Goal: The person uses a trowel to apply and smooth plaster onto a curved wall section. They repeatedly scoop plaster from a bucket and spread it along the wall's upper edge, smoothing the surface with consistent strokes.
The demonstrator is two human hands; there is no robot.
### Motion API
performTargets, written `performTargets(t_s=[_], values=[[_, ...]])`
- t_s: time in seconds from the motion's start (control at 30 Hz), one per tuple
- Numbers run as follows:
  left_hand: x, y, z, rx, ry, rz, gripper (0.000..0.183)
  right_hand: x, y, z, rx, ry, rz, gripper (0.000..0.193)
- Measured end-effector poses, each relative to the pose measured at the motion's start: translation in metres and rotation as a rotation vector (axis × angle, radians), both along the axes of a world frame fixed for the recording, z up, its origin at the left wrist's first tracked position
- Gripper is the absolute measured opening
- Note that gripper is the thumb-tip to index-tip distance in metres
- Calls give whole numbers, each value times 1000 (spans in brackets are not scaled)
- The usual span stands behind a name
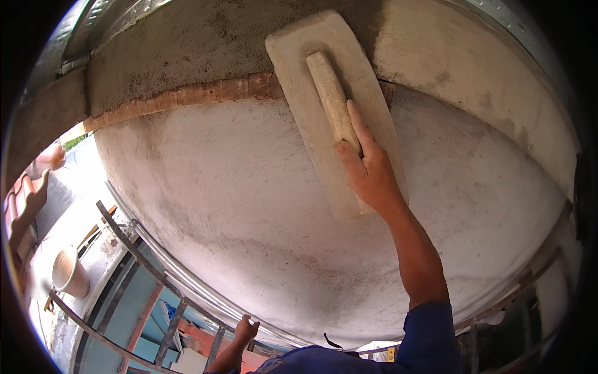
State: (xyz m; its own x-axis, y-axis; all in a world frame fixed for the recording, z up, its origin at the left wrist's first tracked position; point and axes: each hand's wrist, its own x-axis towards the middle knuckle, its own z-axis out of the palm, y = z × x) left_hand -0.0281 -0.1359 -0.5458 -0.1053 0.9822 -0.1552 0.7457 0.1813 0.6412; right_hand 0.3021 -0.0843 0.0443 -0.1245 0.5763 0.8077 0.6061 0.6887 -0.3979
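Observation:
My right hand [369,167] grips the wooden handle [333,103] of a large plastering float [361,87]. The fingers wrap round the handle's lower end, with the index finger stretched along it. The float's flat board is tilted, its top end over a band of dark, damp mortar [180,50]. Its lower end reaches down in front of the pale plastered wall [237,181]. Low on the left, my left hand [246,329] is small in view, its fingers curled in. It is near grey pipes at the wall's foot; what it holds, if anything, cannot be made out.
A reddish-brown wooden strip [205,93] runs under the damp mortar. Lighter, drier plaster [448,50] continues to the right. At the lower left are a metal bar frame [140,255], pale pipes [193,283], a bucket [71,273] and roof tiles [25,194]. Darker bars stand lower right.

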Motion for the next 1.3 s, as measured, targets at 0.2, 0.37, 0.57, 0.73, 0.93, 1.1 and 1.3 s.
performTargets(t_s=[0.2,0.37,0.57,0.73,0.93,1.1,1.3], values=[[31,25,29,113,-44,-1,59,-14,15,49,80,121,3,70],[11,-12,28,43,12,41,60,17,-1,44,153,442,37,77],[-43,-47,3,-2,12,131,62,42,-38,23,221,762,-105,77],[-48,-52,-3,-11,-4,131,62,36,-7,22,284,600,-25,76],[-1,-42,34,-106,-2,138,64,-19,20,37,64,342,205,72],[16,-44,54,-111,3,78,62,-16,8,-67,-92,-46,498,71],[0,-42,42,-100,26,72,48,43,-61,-229,-698,-193,589,72]])
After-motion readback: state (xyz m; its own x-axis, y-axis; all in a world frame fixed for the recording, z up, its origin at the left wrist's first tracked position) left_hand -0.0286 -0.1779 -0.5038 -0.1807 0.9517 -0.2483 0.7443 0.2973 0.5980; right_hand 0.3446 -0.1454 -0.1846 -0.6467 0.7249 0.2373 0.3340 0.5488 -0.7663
